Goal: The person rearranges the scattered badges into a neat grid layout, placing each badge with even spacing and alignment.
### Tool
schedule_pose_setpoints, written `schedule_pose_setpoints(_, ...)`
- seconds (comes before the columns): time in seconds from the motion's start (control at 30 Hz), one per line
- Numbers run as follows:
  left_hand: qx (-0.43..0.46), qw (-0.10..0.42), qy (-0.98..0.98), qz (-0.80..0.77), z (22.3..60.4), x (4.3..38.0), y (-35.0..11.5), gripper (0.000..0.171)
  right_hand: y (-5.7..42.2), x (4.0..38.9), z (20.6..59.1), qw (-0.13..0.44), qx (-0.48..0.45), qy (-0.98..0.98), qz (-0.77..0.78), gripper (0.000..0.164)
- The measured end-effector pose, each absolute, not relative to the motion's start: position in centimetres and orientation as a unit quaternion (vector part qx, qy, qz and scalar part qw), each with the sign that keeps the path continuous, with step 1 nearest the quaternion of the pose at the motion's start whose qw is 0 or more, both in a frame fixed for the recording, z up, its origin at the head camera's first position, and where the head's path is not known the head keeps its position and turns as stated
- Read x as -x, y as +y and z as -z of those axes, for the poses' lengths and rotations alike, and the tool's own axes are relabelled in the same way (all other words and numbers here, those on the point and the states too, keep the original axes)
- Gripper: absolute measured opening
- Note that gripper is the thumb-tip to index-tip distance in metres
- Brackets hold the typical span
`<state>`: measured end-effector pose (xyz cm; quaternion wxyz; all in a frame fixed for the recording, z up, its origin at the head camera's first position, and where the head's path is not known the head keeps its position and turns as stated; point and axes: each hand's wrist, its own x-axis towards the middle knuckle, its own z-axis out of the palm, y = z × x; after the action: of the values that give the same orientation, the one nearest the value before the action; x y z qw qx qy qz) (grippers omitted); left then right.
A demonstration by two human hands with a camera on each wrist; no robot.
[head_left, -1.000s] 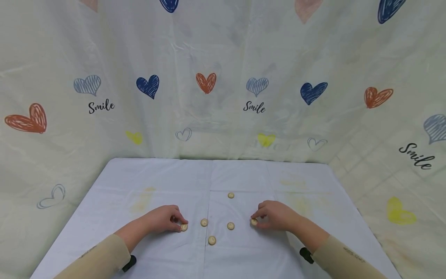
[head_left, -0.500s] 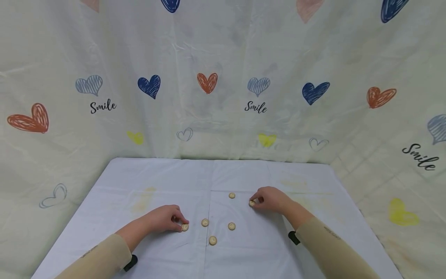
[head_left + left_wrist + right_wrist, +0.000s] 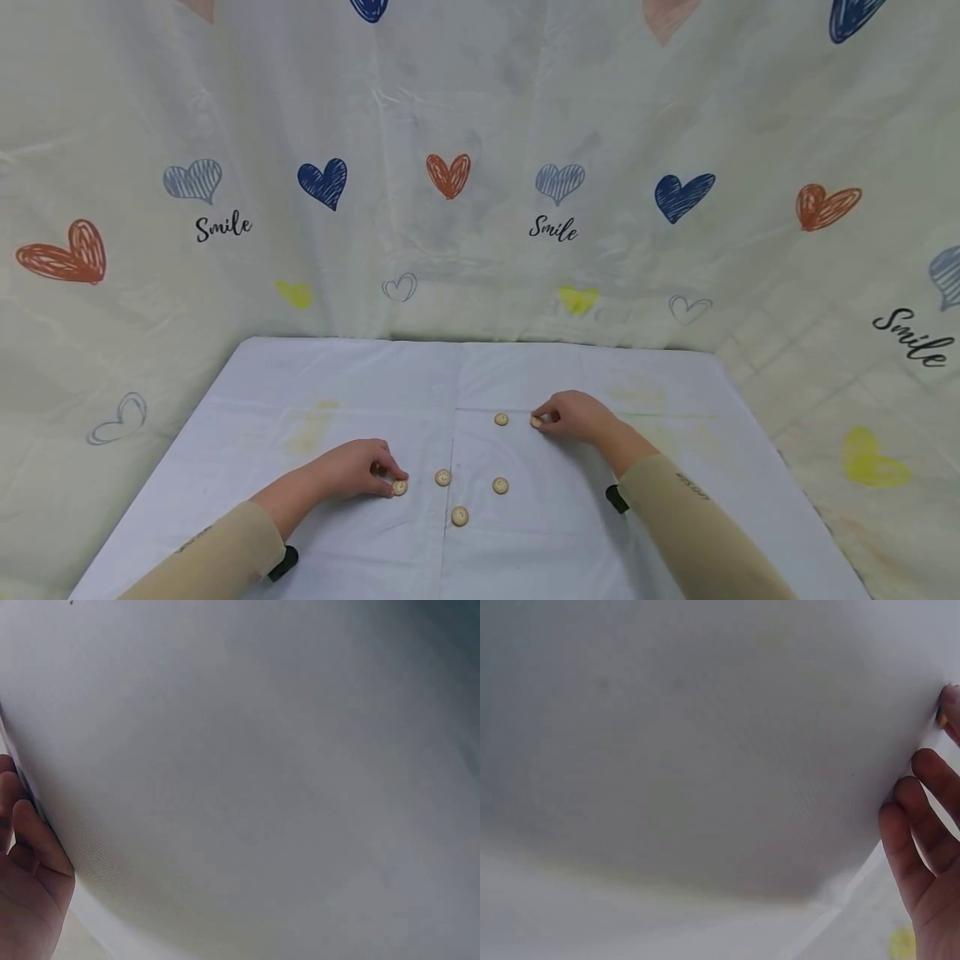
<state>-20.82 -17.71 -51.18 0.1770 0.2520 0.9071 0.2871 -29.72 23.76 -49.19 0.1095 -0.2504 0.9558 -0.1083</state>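
Between thumb and fingertips, my left hand (image 3: 360, 467) pinches a small, round wooden disc (image 3: 400, 487) at the white tabletop. Farther back on the right, my right hand (image 3: 573, 415) pinches another round wooden disc (image 3: 536, 422) by its edge. Just left of that one lies a loose disc (image 3: 501, 419). Three more lie around the middle: one disc (image 3: 443, 477) right of my left hand, one disc (image 3: 500, 485) farther right, and one disc (image 3: 460, 516) nearest me. Small dark marks show on their tops, too fine to read. Both wrist views show fingers at the cloth.
A white cloth (image 3: 337, 375) with creases and faint yellow stains covers the table. Behind it hangs a pale curtain (image 3: 480, 250) printed with hearts and "Smile". Dark wrist devices sit under both sleeves, close to the cloth.
My right hand has carried its disc away from me and slightly left, to beside the far loose disc. The left hand and the loose discs have stayed in place.
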Motion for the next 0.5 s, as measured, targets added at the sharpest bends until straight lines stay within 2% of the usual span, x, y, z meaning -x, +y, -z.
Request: schedule_pose_setpoints(0.5,-0.250,0.178,0.908,-0.286,51.41,20.82,-17.72,0.022,24.41,29.17,49.07,0.108,0.217,0.957,0.157,0.033)
